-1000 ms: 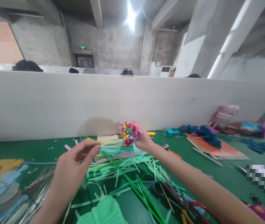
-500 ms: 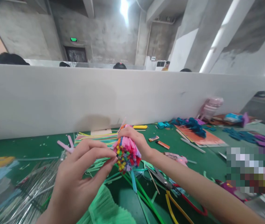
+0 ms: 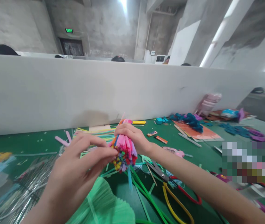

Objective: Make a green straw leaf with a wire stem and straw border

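Note:
A bundle of colourful pipe cleaners point(image 3: 124, 152) is held over the table, its cut ends facing me in yellow, green, red, pink and purple. My right hand point(image 3: 132, 135) is wrapped round it from above and behind. At its left edge, my left hand point(image 3: 85, 158) is closed in a pinch, thumb and forefinger pressed against the stems. Which stem the fingertips grip is hidden. A light blue stem point(image 3: 130, 179) hangs below the bundle. Under my hands lie a pale green pleated cloth-like piece point(image 3: 109, 202) and several green stems point(image 3: 149, 197).
Scissors point(image 3: 163, 177) with red and yellow handles lie under my right forearm. Thin metal wires point(image 3: 33, 183) are heaped at left. An orange lighter point(image 3: 160, 139), a pink glue gun point(image 3: 174, 151) and an orange sheet point(image 3: 199, 132) lie beyond. A white partition point(image 3: 53, 93) borders the table.
The view has shifted slightly, so the background and table things sit higher. The bundle has turned a little and moved slightly left. Both hands stay on it.

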